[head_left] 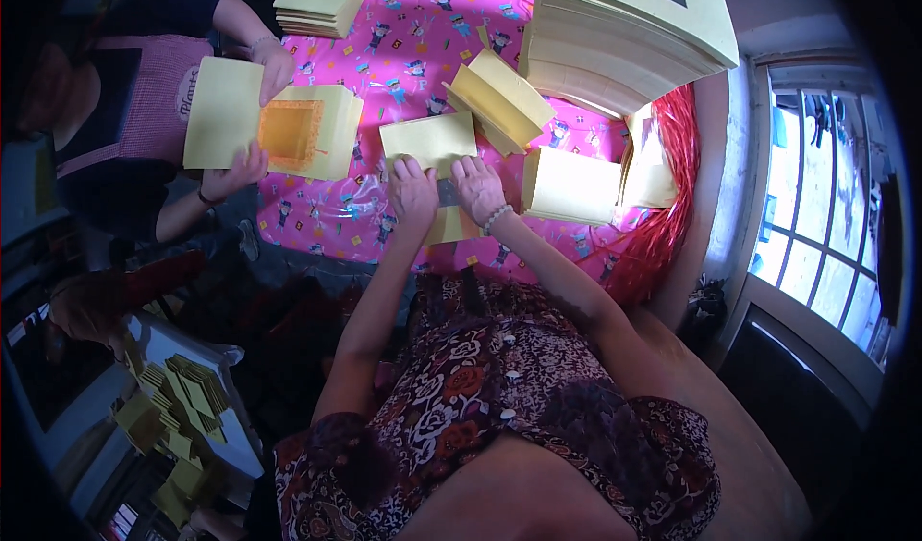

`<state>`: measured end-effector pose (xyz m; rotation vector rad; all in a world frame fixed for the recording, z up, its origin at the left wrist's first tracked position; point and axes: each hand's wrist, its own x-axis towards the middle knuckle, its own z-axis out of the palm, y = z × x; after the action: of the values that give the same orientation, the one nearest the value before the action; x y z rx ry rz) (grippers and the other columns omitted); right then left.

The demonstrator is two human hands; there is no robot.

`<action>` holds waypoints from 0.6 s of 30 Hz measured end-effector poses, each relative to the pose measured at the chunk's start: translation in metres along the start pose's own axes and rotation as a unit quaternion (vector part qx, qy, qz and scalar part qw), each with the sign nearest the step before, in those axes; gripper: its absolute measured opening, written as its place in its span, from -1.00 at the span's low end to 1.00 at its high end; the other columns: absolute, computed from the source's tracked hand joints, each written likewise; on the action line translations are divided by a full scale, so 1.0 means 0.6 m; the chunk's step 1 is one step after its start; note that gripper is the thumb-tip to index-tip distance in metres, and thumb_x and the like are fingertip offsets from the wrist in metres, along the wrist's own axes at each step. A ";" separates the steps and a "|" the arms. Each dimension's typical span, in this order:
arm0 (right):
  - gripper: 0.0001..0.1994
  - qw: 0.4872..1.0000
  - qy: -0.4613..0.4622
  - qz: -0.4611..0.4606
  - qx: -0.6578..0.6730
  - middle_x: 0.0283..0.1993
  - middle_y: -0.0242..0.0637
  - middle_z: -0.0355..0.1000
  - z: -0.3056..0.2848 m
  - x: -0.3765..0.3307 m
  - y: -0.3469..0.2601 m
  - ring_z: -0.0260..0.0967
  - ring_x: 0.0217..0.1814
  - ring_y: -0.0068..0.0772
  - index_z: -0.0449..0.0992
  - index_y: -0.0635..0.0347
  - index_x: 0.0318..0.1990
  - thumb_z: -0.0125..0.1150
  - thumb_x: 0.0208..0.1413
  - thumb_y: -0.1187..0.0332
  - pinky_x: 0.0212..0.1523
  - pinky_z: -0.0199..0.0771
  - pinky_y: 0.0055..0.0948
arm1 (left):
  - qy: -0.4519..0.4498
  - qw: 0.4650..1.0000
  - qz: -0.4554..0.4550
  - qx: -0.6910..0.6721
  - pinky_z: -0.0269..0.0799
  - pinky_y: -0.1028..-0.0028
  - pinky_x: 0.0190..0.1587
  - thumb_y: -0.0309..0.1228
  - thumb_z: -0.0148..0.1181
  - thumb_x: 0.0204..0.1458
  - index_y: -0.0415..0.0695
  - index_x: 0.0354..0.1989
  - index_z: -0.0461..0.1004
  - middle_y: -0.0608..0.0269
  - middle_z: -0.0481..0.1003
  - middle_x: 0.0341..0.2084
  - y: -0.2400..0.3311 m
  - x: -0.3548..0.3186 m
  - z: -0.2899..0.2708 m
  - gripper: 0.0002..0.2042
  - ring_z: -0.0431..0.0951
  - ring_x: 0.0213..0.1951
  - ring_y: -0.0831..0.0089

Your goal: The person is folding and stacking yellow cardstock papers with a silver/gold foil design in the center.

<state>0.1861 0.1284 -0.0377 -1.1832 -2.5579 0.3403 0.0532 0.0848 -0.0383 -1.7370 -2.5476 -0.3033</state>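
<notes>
Right in front of me lies a pale yellow folded card (428, 138) with a dark grey rectangle (447, 193) on its lower part. My left hand (414, 191) grips its left side, fingers bent over the fold and the thumb turned inward. Opposite it, my right hand (477, 191), with a beaded bracelet at the wrist, closes on the right side in the same way. Both thumbs are close together near the card's middle, and the hands partly cover the card. Just beyond, a half-opened yellow card (499, 102) leans at an angle.
A tall stack of yellow cards (615, 46) stands at far right, with a lower stack (571, 185) nearer me. Red tinsel (678, 185) hangs along the right edge of the pink patterned tablecloth (327, 219). At left, a co-worker's hands (252, 164) hold an open card with an orange panel (290, 134).
</notes>
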 end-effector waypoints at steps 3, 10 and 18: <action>-0.89 0.999 -0.028 0.024 -0.008 -0.27 -0.31 0.34 -0.012 0.015 -0.025 0.34 -0.12 -0.32 0.36 0.09 -0.30 0.02 0.02 0.34 -0.15 0.33 -0.33 | 0.000 1.000 -0.001 0.016 0.40 0.28 -0.15 -0.16 0.17 0.01 -0.36 0.04 0.22 0.03 0.31 -0.25 -0.004 -0.002 0.000 -0.44 0.41 -0.22 0.14; -0.88 0.999 -0.030 -0.017 -0.020 -0.26 -0.27 0.35 -0.010 0.021 -0.021 0.33 -0.11 -0.27 0.37 0.11 -0.30 0.02 0.03 0.32 -0.14 0.32 -0.30 | 0.012 1.000 0.013 -0.013 0.38 0.26 -0.12 -0.17 0.14 0.03 -0.39 0.07 0.19 -0.02 0.30 -0.24 0.003 -0.009 -0.013 -0.43 0.39 -0.19 0.09; -0.85 0.999 -0.041 -0.016 0.032 -0.22 -0.26 0.35 -0.016 0.009 -0.007 0.32 -0.08 -0.27 0.36 0.13 -0.26 0.01 0.08 0.29 -0.05 0.30 -0.31 | 0.036 0.995 0.011 -0.094 0.33 0.15 -0.05 -0.17 0.11 0.04 -0.39 0.07 0.17 -0.12 0.28 -0.23 -0.013 -0.019 -0.019 -0.43 0.37 -0.15 -0.06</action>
<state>0.1833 0.1309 -0.0267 -1.1258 -2.6125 0.4690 0.0494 0.0697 -0.0298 -1.7766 -2.5198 -0.6095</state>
